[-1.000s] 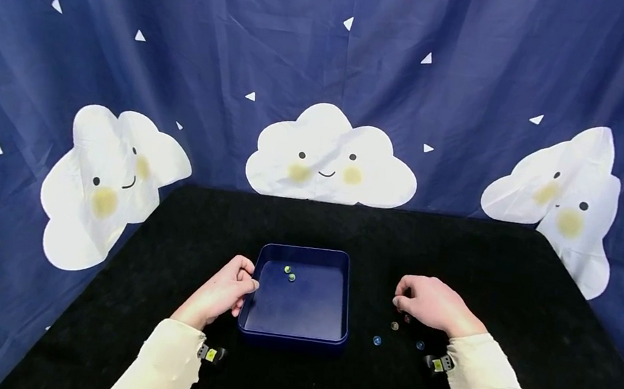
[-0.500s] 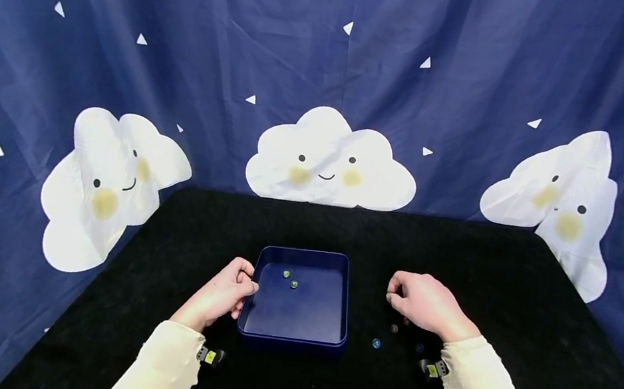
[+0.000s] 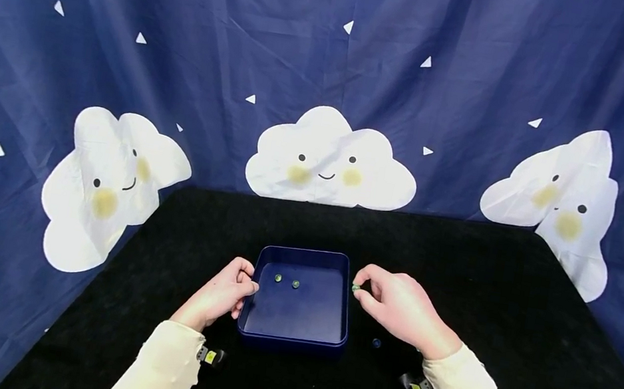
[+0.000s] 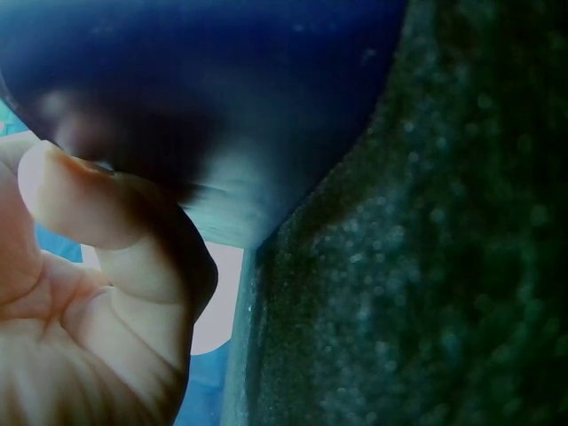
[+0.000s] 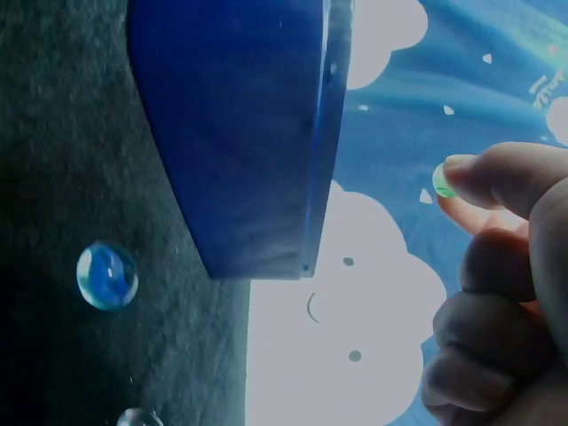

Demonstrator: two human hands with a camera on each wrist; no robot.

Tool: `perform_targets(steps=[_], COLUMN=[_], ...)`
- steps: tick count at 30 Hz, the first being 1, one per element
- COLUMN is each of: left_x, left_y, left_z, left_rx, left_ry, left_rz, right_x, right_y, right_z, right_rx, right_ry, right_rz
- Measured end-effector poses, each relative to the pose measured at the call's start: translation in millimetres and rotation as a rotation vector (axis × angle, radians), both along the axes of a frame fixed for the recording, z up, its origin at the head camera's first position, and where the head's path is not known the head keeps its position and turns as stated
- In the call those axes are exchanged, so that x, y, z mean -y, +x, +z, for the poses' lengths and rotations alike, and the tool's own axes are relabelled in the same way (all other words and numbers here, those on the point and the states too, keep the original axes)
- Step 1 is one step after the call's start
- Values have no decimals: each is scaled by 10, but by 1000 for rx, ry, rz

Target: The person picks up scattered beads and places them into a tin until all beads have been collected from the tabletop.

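My left hand grips the left wall of a dark blue rectangular tray; in the left wrist view its thumb lies against the tray's side. Two green marbles, one left of the other, lie on the tray floor. Just beside the tray's right rim, my right hand pinches a green marble between thumb and index finger, above rim height in the right wrist view. The other right-hand fingers are curled.
A blue marble lies on the black cloth right of the tray. Near it is a clear marble, cut off by the frame edge. Behind the table hangs a blue curtain with white clouds.
My right hand has moved left to the tray's right rim, bringing a green marble. Both marbles inside the tray have shifted; the left one has rolled left and nearer. My left hand stays put.
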State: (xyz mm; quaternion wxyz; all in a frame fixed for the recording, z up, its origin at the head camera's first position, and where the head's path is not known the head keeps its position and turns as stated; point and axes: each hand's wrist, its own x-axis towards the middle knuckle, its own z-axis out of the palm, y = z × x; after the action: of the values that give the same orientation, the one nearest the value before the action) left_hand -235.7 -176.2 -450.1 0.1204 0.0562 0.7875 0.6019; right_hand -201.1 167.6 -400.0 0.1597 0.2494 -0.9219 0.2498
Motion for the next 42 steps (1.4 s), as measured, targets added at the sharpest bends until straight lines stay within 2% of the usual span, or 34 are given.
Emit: perform_targets(steps=[6,13,15,21,24,28,31,35,42], left_x=[-14,-64,-58,-13,-13,-17,-37,-63,-75], left_y=[29,140,119,8,-1,9,64,135,149], left_z=[59,301,266,26,13,52,165,302,344], left_rx=[11,18,18,13,16,28,35,39,32], left_ry=[-14,-3,7,7,-2,-1,-3,-9,-14], left_rz=[2,-22,-17,14,19,8,-7,-15,-19], right_x=[110,130,117,23,-57,-216,-355,-538,-795], right_y=[60,48,41,5,-33,-105,-163,-238,-325], right_z=[14,4,11,22,33,40,17,-30,-150], right_rx=[44,51,49,63,68,119,200,262,328], right_ry=[11,32,31,12,12,23,27,38,76], right_rz=[37,51,50,33,17,-21,-49,-76,-71])
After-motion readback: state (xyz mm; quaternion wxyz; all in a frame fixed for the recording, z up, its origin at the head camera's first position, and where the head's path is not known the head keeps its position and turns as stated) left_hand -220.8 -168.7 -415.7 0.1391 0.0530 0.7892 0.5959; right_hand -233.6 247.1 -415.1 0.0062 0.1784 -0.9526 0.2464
